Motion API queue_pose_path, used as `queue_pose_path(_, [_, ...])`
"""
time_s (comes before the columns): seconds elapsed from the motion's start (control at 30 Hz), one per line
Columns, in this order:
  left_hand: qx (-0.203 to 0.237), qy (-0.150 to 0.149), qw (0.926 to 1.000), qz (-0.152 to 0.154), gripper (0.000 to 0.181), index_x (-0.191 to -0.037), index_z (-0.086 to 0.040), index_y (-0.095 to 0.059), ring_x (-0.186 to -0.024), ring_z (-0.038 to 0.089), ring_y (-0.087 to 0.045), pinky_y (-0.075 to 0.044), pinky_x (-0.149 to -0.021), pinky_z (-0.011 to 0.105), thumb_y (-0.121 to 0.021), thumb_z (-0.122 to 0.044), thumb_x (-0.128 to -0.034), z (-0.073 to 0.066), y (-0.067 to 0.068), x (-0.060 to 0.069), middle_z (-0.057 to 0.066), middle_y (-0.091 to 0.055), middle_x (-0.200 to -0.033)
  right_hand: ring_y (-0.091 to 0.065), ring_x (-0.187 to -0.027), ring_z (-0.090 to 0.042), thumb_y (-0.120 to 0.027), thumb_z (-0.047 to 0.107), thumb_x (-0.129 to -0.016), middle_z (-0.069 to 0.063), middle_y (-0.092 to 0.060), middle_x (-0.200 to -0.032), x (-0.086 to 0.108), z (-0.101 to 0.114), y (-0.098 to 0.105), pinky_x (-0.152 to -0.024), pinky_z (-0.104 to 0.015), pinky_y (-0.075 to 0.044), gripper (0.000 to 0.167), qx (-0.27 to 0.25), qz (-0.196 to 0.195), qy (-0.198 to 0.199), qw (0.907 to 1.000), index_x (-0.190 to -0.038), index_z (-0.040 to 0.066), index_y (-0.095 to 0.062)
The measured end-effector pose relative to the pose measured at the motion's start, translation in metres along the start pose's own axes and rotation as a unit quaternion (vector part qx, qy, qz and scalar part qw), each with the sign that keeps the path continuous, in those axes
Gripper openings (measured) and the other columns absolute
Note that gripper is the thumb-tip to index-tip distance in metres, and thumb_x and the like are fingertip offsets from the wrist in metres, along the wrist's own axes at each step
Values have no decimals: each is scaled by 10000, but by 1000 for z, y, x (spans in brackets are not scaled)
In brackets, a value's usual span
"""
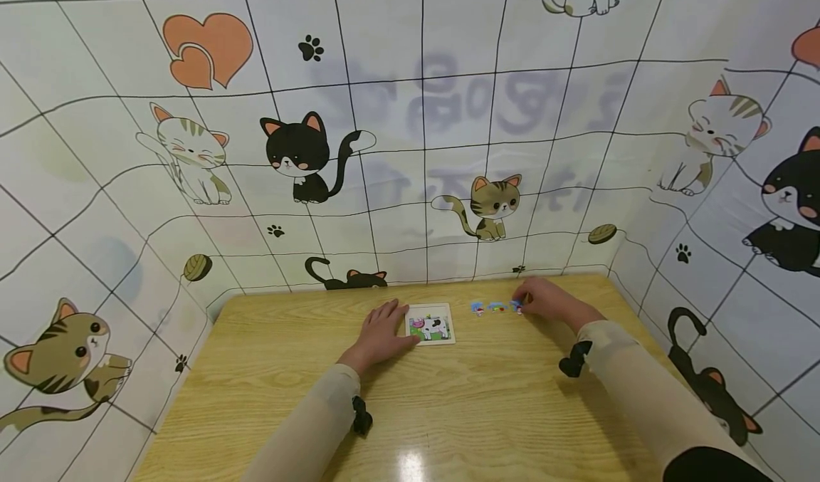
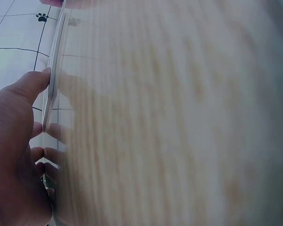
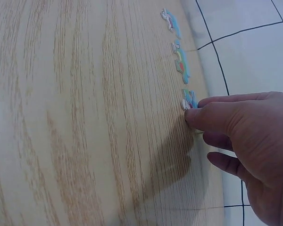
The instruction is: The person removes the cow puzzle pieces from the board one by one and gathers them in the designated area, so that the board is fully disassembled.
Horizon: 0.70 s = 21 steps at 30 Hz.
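A small framed jigsaw puzzle (image 1: 430, 324) lies on the table, its lower part showing a cow picture and its upper part bare. My left hand (image 1: 381, 332) rests beside it with the fingers stretched out, and the thumb touches the board (image 2: 54, 70) near its edge. To the right of the board lie loose blue puzzle pieces in a row, one (image 1: 477, 308) nearest the board and one (image 1: 497, 307) in the middle. My right hand (image 1: 552, 302) pinches the rightmost puzzle piece (image 3: 187, 100) between thumb and finger at the table surface, covering part of it.
The wooden table (image 1: 288, 396) meets a cloth wall (image 1: 397, 240) with printed cats and grid lines just behind the pieces. Similar cloth stands on the left and right sides. A dark clip (image 1: 574, 359) hangs by the right sleeve.
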State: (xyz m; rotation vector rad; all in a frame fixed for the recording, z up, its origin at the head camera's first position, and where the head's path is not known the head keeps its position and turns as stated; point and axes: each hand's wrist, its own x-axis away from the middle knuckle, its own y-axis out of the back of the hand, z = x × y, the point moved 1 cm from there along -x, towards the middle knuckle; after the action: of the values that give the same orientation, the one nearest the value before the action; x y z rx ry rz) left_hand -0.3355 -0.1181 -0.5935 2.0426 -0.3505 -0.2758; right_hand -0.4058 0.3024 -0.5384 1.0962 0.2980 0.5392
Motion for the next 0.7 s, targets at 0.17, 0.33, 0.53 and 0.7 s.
queue_pose_path(0.17, [80, -7, 10000, -17, 864, -1585, -207, -385, -1528, 349, -193, -121, -1188, 634, -649, -650, -891, 0, 0, -1, 109, -245, -1665, -616, -937, -262, -748, 33, -909, -119, -671, -1098, 1, 0, 1, -793, -416, -519, 242, -128, -25, -70, 9999, -1150, 18, -733])
queue_pose_path(0.33, [-1, 35, 10000, 15, 869, -1588, -206, -379, -1529, 344, -193, -123, -1189, 631, -640, -656, -892, -1, 1, -1, 103, -244, -1666, -624, -960, -255, -711, 26, -915, -145, -677, -1155, 1, 4, 1, -791, -432, -529, 311, -460, -156, -321, 9983, -1224, -13, -699])
queue_pose_path(0.53, [6, 43, 10000, 43, 869, -1590, -207, -375, -1529, 344, -191, -125, -1188, 631, -632, -663, -895, -2, 2, 0, 104, -240, -1667, -625, -877, -184, -710, 119, -964, -92, -689, -1066, -2, 8, -4, -718, -367, -529, 260, -662, -431, -419, 9960, -1199, 8, -708])
queue_pose_path(0.7, [-59, 79, 9999, 61, 877, -1595, -211, -363, -1536, 327, -177, -115, -1196, 617, -614, -680, -898, -2, 2, 0, 99, -230, -1671, -609, -850, -189, -734, 113, -943, -81, -687, -1015, -6, 18, -9, -686, -359, -514, 244, -819, -614, -322, 9942, -1165, 13, -723])
